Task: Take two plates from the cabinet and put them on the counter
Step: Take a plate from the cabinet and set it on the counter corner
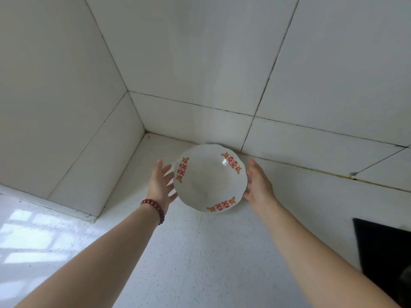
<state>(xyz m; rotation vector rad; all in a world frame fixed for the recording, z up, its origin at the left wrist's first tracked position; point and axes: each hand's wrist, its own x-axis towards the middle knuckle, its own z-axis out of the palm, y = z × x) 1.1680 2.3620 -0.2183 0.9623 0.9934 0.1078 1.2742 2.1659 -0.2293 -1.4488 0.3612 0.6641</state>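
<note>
The plate, a deep white dish with a scalloped rim and 3 red-and-orange motifs on its inner wall, sat near the back corner of the counter, tilted slightly toward the camera. Its far rim lay just short of the seam where the counter met the tiled back wall. Whether the base rested fully on the counter could not be told.

The left hand stood at the plate's left rim, fingers spread apart and extended, fingertips touching or just beside the rim; contact could not be confirmed. A dark red bead bracelet circled the left wrist. The right hand stood at the plate's right rim with the palm turned inward and the fingers loosely open, the thumb area meeting the rim's lower right edge. Neither hand was closed around the plate.

The left side wall bounded the corner, and the counter widened toward the camera past its lower edge. The white speckled counter surface between the 2 forearms was open. A black panel occupied the counter's right edge, well apart from the plate.
</note>
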